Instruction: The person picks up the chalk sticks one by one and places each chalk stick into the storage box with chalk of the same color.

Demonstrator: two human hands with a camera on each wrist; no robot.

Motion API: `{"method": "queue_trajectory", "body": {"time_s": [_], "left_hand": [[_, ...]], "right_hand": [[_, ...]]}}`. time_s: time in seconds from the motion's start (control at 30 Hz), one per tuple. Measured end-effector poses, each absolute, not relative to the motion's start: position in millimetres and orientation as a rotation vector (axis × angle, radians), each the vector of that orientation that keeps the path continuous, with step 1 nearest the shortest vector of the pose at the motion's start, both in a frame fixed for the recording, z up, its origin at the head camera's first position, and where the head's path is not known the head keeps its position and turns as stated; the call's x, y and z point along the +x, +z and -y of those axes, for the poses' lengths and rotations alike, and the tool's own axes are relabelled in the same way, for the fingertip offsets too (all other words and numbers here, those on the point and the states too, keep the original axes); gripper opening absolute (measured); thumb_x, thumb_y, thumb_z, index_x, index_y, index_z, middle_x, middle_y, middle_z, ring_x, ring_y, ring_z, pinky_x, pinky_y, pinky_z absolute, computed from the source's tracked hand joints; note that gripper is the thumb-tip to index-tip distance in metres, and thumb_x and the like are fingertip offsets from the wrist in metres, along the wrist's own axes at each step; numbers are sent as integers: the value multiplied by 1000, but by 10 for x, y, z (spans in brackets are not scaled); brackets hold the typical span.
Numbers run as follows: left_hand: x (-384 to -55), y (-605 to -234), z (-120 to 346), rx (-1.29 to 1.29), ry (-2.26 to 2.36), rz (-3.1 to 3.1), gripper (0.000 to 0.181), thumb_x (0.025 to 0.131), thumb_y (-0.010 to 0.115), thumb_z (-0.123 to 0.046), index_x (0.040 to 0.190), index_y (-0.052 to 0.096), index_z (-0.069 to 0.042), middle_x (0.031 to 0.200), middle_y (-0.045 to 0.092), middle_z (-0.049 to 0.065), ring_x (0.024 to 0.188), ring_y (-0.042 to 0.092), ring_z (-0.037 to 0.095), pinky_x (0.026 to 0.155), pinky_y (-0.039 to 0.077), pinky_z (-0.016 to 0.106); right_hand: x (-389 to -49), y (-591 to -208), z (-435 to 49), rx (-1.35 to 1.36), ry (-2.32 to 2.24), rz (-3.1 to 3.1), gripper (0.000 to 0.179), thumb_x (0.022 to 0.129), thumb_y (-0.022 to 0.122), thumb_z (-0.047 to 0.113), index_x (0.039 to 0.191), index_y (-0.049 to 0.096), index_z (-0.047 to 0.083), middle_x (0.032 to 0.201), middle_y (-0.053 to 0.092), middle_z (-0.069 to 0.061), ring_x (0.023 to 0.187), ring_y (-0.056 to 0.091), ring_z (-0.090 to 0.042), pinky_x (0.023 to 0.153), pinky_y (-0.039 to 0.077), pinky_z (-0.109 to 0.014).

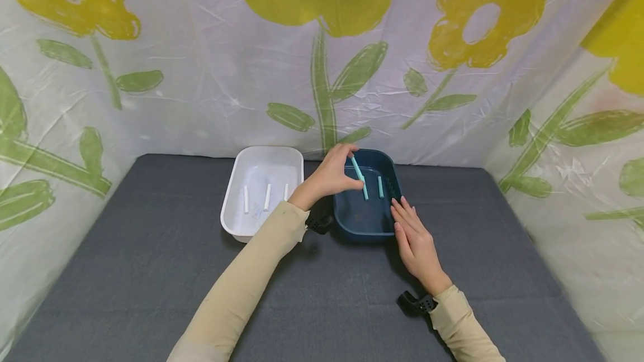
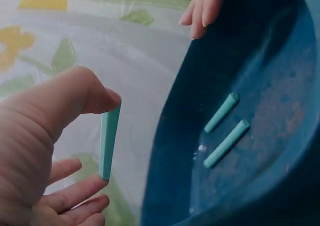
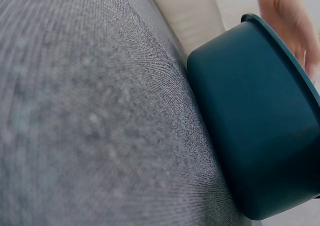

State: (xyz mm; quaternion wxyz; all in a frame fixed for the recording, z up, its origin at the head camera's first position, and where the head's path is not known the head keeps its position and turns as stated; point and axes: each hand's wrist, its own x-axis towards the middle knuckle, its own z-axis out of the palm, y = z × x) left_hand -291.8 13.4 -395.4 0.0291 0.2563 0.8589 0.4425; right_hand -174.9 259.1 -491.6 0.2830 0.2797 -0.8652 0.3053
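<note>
My left hand [image 1: 332, 175] is over the dark blue tub [image 1: 354, 234], pinching a teal stick of chalk [image 2: 109, 141] end to end between thumb and fingertip. On the tub's floor lie two more teal chalks, a shorter-looking one [image 2: 222, 112] and its neighbour [image 2: 226, 143], side by side. My right hand [image 1: 417, 247] rests its straight fingers along the tub's right rim; in the left wrist view those fingers [image 2: 199, 16] show at the top. The right wrist view catches the tub's outer wall [image 3: 255, 116] and part of the left hand [image 3: 290, 24] beyond it.
Left of the blue tub stands a white tub [image 1: 228, 200] holding three white chalks, partly overlapped by the left forearm [image 1: 251, 272]. Both tubs sit on a grey cloth-covered table [image 1: 151, 239], near a flower-printed curtain [image 1: 211, 71] at the back.
</note>
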Motion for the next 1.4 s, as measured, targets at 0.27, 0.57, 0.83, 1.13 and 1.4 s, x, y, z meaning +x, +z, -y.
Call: {"method": "queue_trajectory", "body": {"time_s": [0.27,0.57,0.83,1.13,1.4], "left_hand": [[-3037,-4170,-221,626,1428,-2632,77,81,80,-20,145,41,-2,131,48,16,122,48,33,96,46,43],[-3074,-4280,-308,571,1282,-2730,80,80,82,-26,146,41,-7,143,44,15,126,44,29,100,45,45],[-3081,-4289,-344,596,1159,-2791,81,79,83,-29,145,42,-9,141,47,14,124,46,29,98,46,45],[-3131,-4243,-424,583,891,-2821,81,78,83,-37,144,44,-9,138,51,13,122,50,31,96,47,46],[-3128,-4317,-455,646,682,-2897,86,76,85,-40,145,43,-11,139,51,10,129,46,28,108,38,42]], "right_hand": [[-1745,-4901,-2587,739,825,2331,39,103,48,9,138,55,-6,145,50,-18,141,39,-35,117,24,-48],[-1752,-4901,-2588,747,809,2307,38,103,48,9,135,56,-8,143,52,-20,139,40,-37,114,27,-53],[-1769,-4915,-2620,745,806,2307,38,102,49,8,135,56,-8,144,52,-19,140,40,-36,115,26,-51],[-1761,-4918,-2616,744,812,2303,37,101,50,7,134,57,-9,144,52,-18,139,40,-36,116,25,-49],[-1749,-4916,-2596,741,806,2325,38,100,51,6,136,56,-7,145,52,-17,140,40,-35,116,25,-50]]}}
